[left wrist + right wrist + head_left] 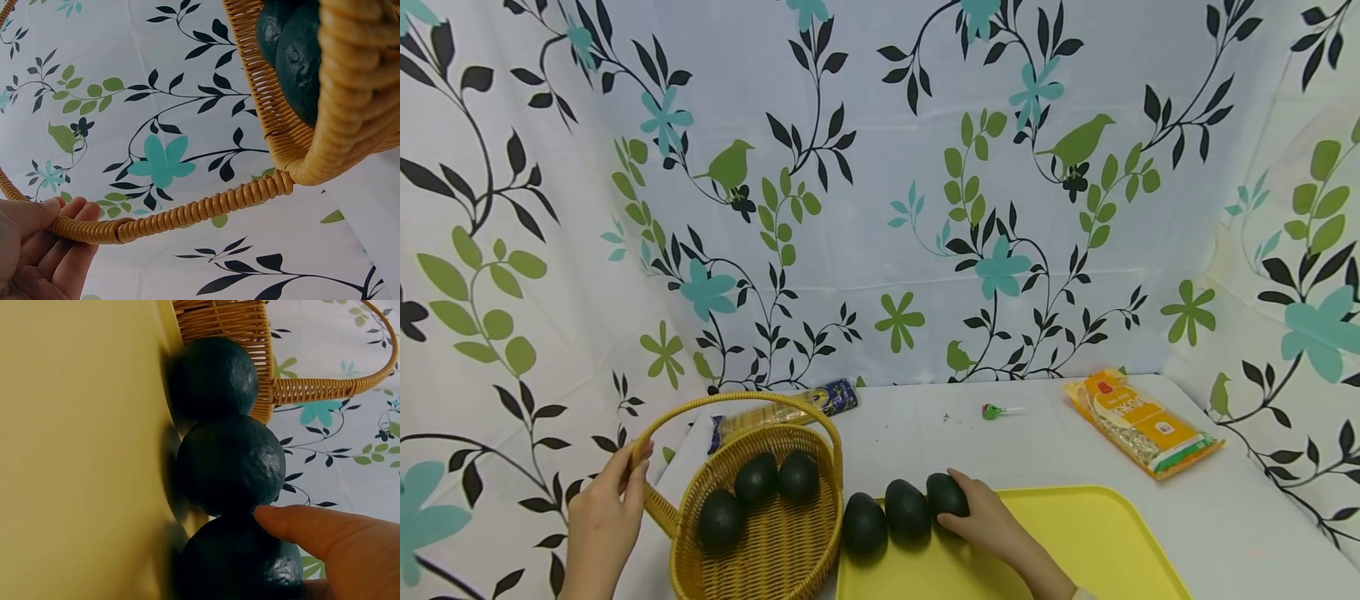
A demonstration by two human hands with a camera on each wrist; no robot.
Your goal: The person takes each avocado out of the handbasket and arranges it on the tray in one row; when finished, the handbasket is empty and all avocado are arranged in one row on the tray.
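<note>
My left hand (604,515) holds the handle (206,209) of a wicker basket (775,554), thumb on one side and fingers beneath. Three dark avocados lie inside, one at the left (721,520) and two side by side (756,477) toward the back. Right of the basket, three more avocados form a touching row along the left back edge of a yellow tray (1075,533). My right hand (988,521) grips the rightmost avocado (947,495) of that row. In the right wrist view, a finger (325,534) presses its side, close to the middle avocado (232,465).
Behind the basket lies a pasta packet (842,397), partly hidden by the handle. A green-wrapped lollipop (992,411) is on the white table (917,425) at the back. An orange bag of flakes (1142,423) lies at the back right. Patterned curtains (865,208) surround the table.
</note>
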